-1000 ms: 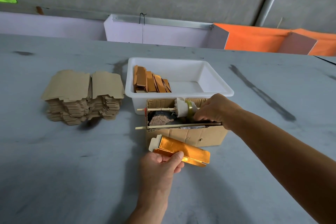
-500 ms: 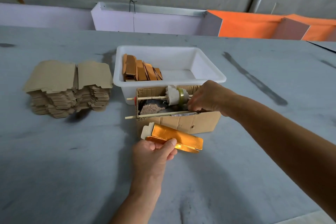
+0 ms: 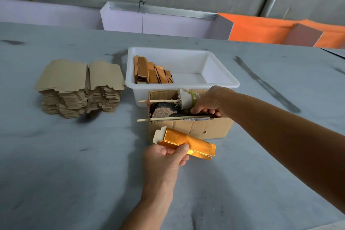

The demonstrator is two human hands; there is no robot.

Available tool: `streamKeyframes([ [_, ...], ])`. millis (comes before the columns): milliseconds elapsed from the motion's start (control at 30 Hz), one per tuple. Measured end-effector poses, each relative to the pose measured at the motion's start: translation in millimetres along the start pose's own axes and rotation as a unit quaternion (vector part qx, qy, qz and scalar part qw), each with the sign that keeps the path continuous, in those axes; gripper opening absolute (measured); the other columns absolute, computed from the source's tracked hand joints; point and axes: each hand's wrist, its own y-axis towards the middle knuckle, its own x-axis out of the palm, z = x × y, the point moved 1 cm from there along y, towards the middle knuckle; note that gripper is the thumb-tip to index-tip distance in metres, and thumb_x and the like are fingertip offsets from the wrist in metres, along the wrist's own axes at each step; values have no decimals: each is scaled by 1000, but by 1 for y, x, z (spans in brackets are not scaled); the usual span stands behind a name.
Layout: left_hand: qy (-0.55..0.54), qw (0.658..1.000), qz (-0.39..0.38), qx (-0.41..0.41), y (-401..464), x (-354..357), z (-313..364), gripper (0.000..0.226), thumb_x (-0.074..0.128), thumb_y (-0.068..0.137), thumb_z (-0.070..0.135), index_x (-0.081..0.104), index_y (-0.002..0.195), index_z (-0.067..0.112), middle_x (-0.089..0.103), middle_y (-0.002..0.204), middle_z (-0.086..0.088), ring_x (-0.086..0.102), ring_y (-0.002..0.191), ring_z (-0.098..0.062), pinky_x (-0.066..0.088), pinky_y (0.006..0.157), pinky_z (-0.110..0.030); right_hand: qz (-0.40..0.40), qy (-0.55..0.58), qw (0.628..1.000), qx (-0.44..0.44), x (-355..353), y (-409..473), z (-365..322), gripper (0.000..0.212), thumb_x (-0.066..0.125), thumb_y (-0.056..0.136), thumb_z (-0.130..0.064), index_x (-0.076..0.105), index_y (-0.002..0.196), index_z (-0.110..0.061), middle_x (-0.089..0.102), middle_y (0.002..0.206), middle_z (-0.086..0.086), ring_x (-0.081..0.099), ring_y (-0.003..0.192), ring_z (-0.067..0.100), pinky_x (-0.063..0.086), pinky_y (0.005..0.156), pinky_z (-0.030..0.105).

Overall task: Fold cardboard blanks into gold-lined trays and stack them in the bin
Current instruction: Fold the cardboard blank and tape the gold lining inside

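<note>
head view: left hand point(image 3: 166, 157) pinches a half-folded gold tray point(image 3: 188, 144) just before the cardboard box point(image 3: 190, 129), right hand point(image 3: 211, 101) fingers curled on its tape roll point(image 3: 190, 99), likely taping next.

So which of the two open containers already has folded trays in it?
The white bin, behind the cardboard box: gold trays stand at its left end. The box has sticks and tape.

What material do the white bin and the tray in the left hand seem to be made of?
White bin: probably plastic, smooth, slightly glossy, with a rounded moulded rim. Tray in the left hand: cardboard, seemingly lined with shiny gold foil; a plain pale tab shows at one end.
</note>
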Motion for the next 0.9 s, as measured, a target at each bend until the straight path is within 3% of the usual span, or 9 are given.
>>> streamKeyframes([
  [300,-3,1000,3,-1,-2,0,2,10,71,76,-1,68,68,5,67,53,-4,63,48,-11,53,51,-19,16,24,999,19,2,-1,-2,32,74,78,-13,46,64,-9,43,60,3,35,51,12,28,46,23],
  [600,8,1000,10,-1,-2,2,3,11,72,76,0,68,67,6,68,55,-6,64,49,-12,53,51,-20,-47,9,998,28,-1,-2,-5,29,63,88,-12,42,69,-6,40,69,5,33,57,14,30,51,22],
  [767,13,1000,12,0,-3,1,3,13,72,76,1,68,66,9,68,55,-6,64,49,-12,53,50,-19,-68,1,997,25,-2,0,-5,30,56,92,-10,39,68,-7,39,67,5,31,55,13,29,49,20],
  [900,11,1000,13,-2,-3,1,4,13,72,76,1,68,66,8,68,56,-6,64,49,-13,54,51,-20,-57,66,995,48,-5,6,1,32,58,88,-8,41,61,-11,38,55,0,27,48,9,26,40,16],
])
